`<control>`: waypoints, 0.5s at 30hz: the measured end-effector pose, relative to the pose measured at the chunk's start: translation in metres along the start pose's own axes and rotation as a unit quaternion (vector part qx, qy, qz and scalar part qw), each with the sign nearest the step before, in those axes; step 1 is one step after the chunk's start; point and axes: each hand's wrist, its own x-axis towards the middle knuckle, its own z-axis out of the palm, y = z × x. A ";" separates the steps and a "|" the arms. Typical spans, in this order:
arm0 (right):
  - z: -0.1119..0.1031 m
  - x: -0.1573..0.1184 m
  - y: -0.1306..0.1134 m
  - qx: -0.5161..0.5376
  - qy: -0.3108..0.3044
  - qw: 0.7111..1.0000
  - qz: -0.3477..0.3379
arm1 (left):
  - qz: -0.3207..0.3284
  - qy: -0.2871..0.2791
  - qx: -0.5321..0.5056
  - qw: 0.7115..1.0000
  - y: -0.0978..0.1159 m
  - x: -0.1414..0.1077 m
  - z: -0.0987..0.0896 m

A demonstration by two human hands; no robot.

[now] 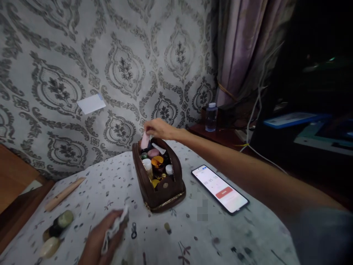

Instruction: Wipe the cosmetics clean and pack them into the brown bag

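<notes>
A brown zippered cosmetic bag (pixel 162 200) stands unzipped on the patterned cloth, filled with small containers. Among them show an amber-lidded jar (pixel 158 162), a white-capped bottle (pixel 148 165), a white cap (pixel 169 169), a round pink item (pixel 153 153) and a white tube (pixel 159 148). At the bag's far end, my right hand (pixel 159 128) pinches a pale pink tube-like item (pixel 145 140), its lower end inside the opening. In the foreground my left hand (pixel 100 237), somewhat blurred, is closed round a crumpled white cloth or tissue (pixel 112 230). It is apart from the bag.
Right of the bag lies a phone (pixel 220 189) with a timer showing. Small jars (pixel 65 218) and a beige tube-shaped item (pixel 65 194) lie at left. Behind stand a patterned wall (pixel 124 70) and a clear bottle (pixel 211 118) on a side table. A white cable (pixel 259 99) hangs at right.
</notes>
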 end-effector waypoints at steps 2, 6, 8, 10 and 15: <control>-0.015 -0.010 0.001 0.008 0.051 0.999 0.003 | 0.086 0.022 0.031 0.996 0.023 0.040 -0.022; -0.041 -0.035 0.003 -0.004 0.143 0.990 0.014 | 0.216 0.028 0.108 0.970 0.081 0.134 -0.048; -0.050 -0.047 0.003 -0.011 0.170 0.985 0.018 | 0.226 -0.017 0.179 0.958 0.104 0.178 -0.046; -0.054 -0.057 0.002 -0.016 0.176 0.984 0.018 | 0.216 -0.090 0.259 0.937 0.119 0.214 -0.039; -0.055 -0.075 0.004 -0.006 0.170 0.985 0.003 | 0.226 -0.233 0.374 0.869 0.123 0.258 -0.017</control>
